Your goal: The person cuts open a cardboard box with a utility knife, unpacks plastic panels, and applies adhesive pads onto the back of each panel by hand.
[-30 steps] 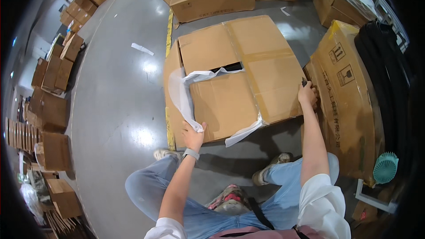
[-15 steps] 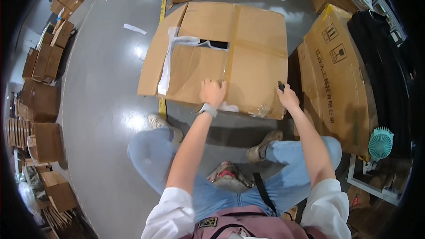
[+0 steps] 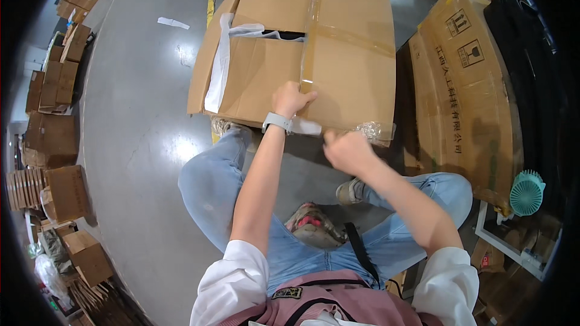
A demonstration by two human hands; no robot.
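A large cardboard box (image 3: 350, 54) stands before me, its top closed along a taped center seam. My left hand (image 3: 291, 98) presses on the top by the near end of that seam, fingers curled and thumb stuck out to the right; what they pinch is hidden. At the box's near edge, my right hand (image 3: 350, 150) is closed and slightly blurred. A dark bit of a small black tool (image 3: 324, 139) shows at its fingers. White tape (image 3: 220, 72) runs along the left flap, and another white strip (image 3: 306, 127) hangs by my left wrist. Crumpled clear tape (image 3: 373, 130) sticks to the near right corner.
A tall carton (image 3: 462, 90) stands close on the right, beside a black padded item (image 3: 519, 78) and a teal fan (image 3: 527, 193). Stacked boxes (image 3: 53, 133) line the far left. A paper scrap (image 3: 173, 23) lies on the grey floor (image 3: 133, 145).
My right hand has swung left and nearer, from the box's right side to its near edge. The left hand stays by the seam, its thumb now out. The view has shifted, so the box sits higher.
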